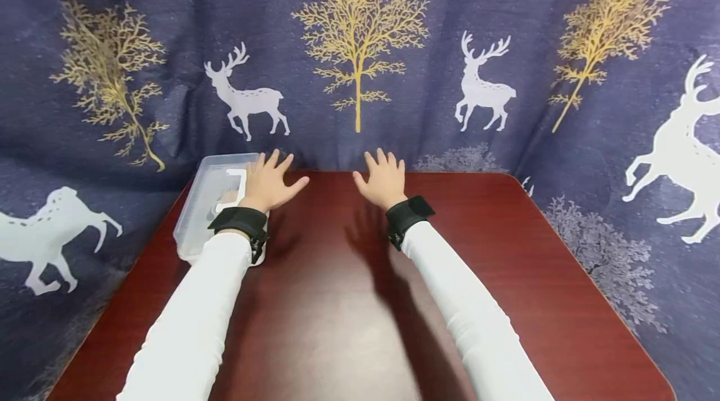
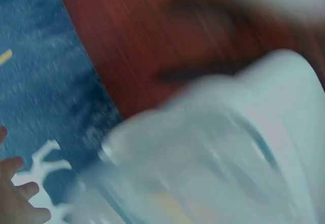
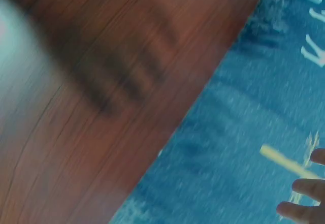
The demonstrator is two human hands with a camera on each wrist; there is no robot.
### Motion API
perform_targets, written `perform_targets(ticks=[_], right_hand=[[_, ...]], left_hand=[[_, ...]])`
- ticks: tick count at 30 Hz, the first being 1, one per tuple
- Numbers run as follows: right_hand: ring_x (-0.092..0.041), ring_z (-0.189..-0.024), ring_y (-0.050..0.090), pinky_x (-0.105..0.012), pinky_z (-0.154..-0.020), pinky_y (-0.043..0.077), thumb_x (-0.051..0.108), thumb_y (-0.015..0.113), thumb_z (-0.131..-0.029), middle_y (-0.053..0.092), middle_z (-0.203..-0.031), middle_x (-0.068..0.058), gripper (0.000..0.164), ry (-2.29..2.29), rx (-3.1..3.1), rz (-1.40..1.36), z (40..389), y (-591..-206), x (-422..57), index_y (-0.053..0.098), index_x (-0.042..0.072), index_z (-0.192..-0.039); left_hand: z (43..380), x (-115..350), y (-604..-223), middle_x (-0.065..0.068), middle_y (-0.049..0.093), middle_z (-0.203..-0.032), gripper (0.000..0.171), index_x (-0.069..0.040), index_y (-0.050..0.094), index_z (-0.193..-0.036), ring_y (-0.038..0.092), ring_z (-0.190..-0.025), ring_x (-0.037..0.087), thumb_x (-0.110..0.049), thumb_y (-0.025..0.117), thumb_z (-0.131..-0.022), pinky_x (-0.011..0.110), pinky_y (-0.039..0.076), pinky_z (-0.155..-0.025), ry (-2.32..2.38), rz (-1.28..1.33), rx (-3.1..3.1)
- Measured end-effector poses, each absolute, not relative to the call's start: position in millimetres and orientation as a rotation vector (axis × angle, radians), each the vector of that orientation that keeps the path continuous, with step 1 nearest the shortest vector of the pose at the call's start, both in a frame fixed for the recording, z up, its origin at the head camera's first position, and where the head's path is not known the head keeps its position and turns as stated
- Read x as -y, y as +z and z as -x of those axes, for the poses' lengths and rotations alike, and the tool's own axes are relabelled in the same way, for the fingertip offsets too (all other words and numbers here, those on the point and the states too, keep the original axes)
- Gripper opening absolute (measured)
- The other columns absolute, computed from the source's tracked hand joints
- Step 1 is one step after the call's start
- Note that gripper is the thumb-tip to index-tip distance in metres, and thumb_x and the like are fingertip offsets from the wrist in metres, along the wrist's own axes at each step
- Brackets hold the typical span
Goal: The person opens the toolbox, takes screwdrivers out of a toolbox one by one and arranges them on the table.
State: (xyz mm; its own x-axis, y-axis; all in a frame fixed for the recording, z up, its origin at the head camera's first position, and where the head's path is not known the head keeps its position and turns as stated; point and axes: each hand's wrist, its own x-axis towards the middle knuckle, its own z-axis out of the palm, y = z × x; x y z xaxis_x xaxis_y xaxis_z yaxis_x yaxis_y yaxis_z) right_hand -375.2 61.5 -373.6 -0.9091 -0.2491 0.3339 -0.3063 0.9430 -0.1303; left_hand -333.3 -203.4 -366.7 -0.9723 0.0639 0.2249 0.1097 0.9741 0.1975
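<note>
A translucent plastic box stands at the table's left side. Inside it show a white angular piece and something pale tan, partly hidden by my left arm. My left hand is held over the box's right edge, fingers spread and nothing gripped. In the left wrist view its fingertips appear at the lower left, and the box is blurred. Over the table's far part, my right hand also spreads its fingers and holds nothing. Its fingertips enter the right wrist view at the lower right.
The dark red wooden table has rounded corners and carries the shadows of both arms. A blue curtain printed with white deer and golden trees hangs behind and around it. Each wrist wears a black strap.
</note>
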Motion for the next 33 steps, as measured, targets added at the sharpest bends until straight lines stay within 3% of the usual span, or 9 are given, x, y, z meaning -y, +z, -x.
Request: perform_targets(ticks=[17, 22, 26, 33], right_hand=[[-0.035, -0.136, 0.042, -0.051, -0.098, 0.049, 0.059, 0.037, -0.094, 0.031, -0.156, -0.011, 0.063, 0.549, 2.856, -0.626, 351, -383, 73, 0.034, 0.028, -0.149], [-0.036, -0.135, 0.045, -0.049, -0.104, 0.046, 0.058, 0.039, -0.095, 0.034, -0.155, -0.012, 0.063, 0.796, 2.842, -0.650, 345, -398, 100, 0.033, 0.028, -0.149], [-0.036, -0.134, 0.046, -0.048, -0.107, 0.044, 0.056, 0.042, -0.095, 0.036, -0.154, -0.013, 0.063, 0.912, 2.852, -0.662, 340, -411, 115, 0.032, 0.027, -0.150], [-0.036, -0.132, 0.049, -0.049, -0.106, 0.044, 0.057, 0.046, -0.092, 0.040, -0.150, -0.016, 0.067, 1.164, 2.777, -0.709, 332, -417, 142, 0.034, 0.025, -0.149]], left_hand=[[278, 312, -355, 0.024, 0.010, -0.160, 0.086, -0.015, 0.024, -0.153, 0.006, -0.142, 0.058, -0.069, 0.041, -0.089, 0.086, 0.009, -0.098, -0.492, -0.121, 2.975], [265, 335, -366, 0.031, 0.010, -0.157, 0.090, -0.011, 0.019, -0.154, 0.012, -0.137, 0.063, -0.072, 0.036, -0.089, 0.078, 0.016, -0.105, -0.619, -0.136, 2.949], [255, 348, -378, 0.035, 0.014, -0.154, 0.096, -0.011, 0.014, -0.154, 0.019, -0.138, 0.059, -0.074, 0.038, -0.087, 0.068, 0.019, -0.112, -0.747, -0.169, 2.949], [243, 354, -382, 0.022, -0.002, -0.160, 0.101, -0.022, -0.015, -0.152, 0.011, -0.144, 0.051, -0.075, 0.040, -0.086, 0.064, 0.019, -0.115, -1.061, -0.320, 3.035]])
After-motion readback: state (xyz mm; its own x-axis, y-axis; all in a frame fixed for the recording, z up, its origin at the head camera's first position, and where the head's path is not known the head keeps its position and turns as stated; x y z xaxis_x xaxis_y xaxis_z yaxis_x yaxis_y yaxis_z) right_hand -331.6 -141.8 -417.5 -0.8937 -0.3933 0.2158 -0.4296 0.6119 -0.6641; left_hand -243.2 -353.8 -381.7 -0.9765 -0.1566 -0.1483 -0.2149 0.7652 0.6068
